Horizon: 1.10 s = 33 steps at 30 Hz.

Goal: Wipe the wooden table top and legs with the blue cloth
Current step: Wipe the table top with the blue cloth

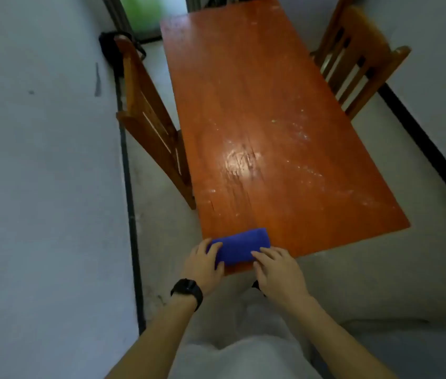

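Observation:
A folded blue cloth (239, 246) lies at the near left corner of the long wooden table top (265, 110), which carries pale dusty smears around its middle. My left hand (202, 265), with a black watch on the wrist, grips the cloth's left end with fingers curled over it. My right hand (278, 272) rests its fingertips on the cloth's near right edge. The table legs are hidden under the top.
A wooden chair (151, 119) stands tight against the table's left side, close to a grey wall (38, 160). Another wooden chair (358, 56) stands at the far right. A dark bag (108, 49) lies on the floor behind the left chair.

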{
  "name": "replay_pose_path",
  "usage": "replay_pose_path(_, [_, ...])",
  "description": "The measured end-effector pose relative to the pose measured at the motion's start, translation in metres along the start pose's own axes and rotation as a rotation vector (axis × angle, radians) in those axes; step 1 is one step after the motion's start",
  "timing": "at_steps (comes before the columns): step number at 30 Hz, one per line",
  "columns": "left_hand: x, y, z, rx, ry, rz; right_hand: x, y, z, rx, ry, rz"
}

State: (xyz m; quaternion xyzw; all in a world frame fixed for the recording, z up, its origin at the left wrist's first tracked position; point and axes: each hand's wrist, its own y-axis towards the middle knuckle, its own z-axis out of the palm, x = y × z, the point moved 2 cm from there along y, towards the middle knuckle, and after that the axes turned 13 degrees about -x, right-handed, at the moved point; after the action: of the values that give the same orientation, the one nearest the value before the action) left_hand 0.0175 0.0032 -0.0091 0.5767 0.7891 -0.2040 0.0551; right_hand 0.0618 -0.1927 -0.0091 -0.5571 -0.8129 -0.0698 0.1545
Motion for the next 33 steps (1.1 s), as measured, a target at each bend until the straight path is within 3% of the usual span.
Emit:
replay_pose_path(6, [-0.012,0.012,0.02,0.083,0.056,-0.107,-0.011,0.061,0.006,0.187,-0.015,-0.256])
replay_pose_path(12, [-0.015,0.019,0.027,0.058,0.016,-0.181,-0.016,0.076,0.031,0.252,-0.105,-0.399])
replay_pose_path(16, [-0.004,0.023,0.031,0.055,0.008,-0.147,-0.017,0.073,0.037,0.221,-0.103,-0.377])
replay_pose_path(20, [0.005,0.04,0.025,0.09,0.023,0.0,-0.009,0.067,0.034,0.195,-0.162,-0.433])
replay_pose_path(28, [-0.012,0.07,0.015,0.137,-0.003,0.117,-0.013,0.076,0.02,0.248,-0.106,-0.334])
replay_pose_path(33, [-0.072,0.094,0.014,0.035,-0.079,0.205,-0.085,0.086,-0.018,0.158,0.096,-0.052])
